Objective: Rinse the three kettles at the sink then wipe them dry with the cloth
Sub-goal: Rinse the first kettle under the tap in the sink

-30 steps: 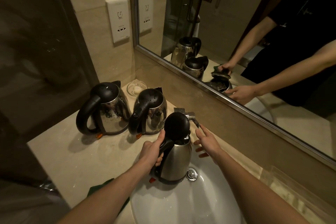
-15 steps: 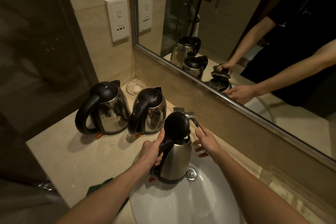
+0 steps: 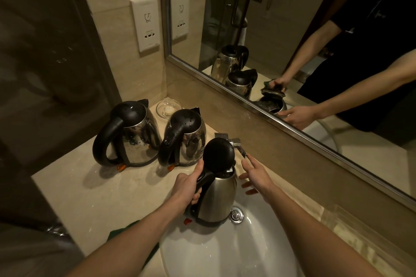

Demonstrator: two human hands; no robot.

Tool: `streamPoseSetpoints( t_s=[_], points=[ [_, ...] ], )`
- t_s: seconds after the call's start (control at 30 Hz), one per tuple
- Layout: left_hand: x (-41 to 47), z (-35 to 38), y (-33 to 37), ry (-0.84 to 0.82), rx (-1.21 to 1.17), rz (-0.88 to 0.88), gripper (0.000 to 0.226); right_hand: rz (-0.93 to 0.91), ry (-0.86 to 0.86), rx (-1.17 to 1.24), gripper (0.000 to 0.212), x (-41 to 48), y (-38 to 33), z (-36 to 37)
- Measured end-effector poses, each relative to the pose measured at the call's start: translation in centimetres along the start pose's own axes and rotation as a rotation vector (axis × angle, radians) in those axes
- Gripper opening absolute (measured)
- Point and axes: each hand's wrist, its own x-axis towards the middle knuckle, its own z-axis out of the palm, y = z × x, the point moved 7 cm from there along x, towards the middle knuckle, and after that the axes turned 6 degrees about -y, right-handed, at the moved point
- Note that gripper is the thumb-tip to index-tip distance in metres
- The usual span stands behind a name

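Kettles counted: three | one kettle (image 3: pixel 219 195) (lid raised, contents unseen) gripped by left hand (image 3: pixel 186 189) over sink (image 3: pixel 225 254) | two kettles (image 3: pixel 135 139) stood at ten o'clock | right hand (image 3: pixel 256 175) held open

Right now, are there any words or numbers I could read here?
Socket plate: only a drawn symbol; the tiny print below is too blurred.
Held kettle and two counter kettles: no words show.
Shirt in the mirror: pale mark, unreadable.

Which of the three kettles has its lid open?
The held kettle, gripped by the left hand over the sink: its black lid stands flipped up. The corner kettle and middle kettle on the counter have lids down.
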Motion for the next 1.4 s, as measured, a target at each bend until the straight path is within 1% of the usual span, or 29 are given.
streamPoseSetpoints(
  t_s=[1.13,1.4],
  points=[
    [-0.39,0.37,0.53,0.006,-0.017,0.012,0.068,0.011,-0.004,0.011,0.055,0.25,0.16,0.06],
    [-0.41,0.39,0.40,-0.013,-0.021,0.010,0.067,0.007,-0.010,0.009,0.055,0.17,0.02,0.07]
  ],
)
